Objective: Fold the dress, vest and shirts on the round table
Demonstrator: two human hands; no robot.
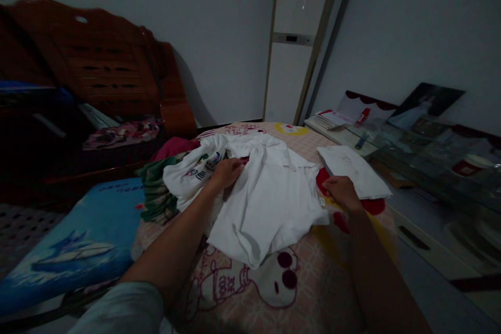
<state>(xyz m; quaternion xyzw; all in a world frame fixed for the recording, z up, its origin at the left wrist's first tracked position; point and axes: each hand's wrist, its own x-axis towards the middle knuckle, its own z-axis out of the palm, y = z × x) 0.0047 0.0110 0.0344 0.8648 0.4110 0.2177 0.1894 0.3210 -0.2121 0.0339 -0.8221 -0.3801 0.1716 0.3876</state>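
Note:
A white shirt (270, 193) lies spread out on the patterned cloth, with its lower edge toward me. My left hand (227, 172) is at the shirt's left side; its fingers are closed on the fabric near a fold, and the fingertips are partly hidden. Just beyond the right edge of the shirt, my right hand (342, 191) is closed with the fingers curled together; whatever they pinch, if anything, cannot be made out. A folded white garment (354, 169) lies beside that hand. Left of my left hand is another white garment with dark printing (191, 172), bunched up.
A pink cartoon-patterned cloth (309, 282) covers the surface. Green patterned fabric (156, 190) and dark pink fabric (174, 147) lie at its left edge, near a blue printed cushion (90, 235). A wooden bench (105, 62) stands behind left; a glass-topped cabinet (422, 162) runs along the right.

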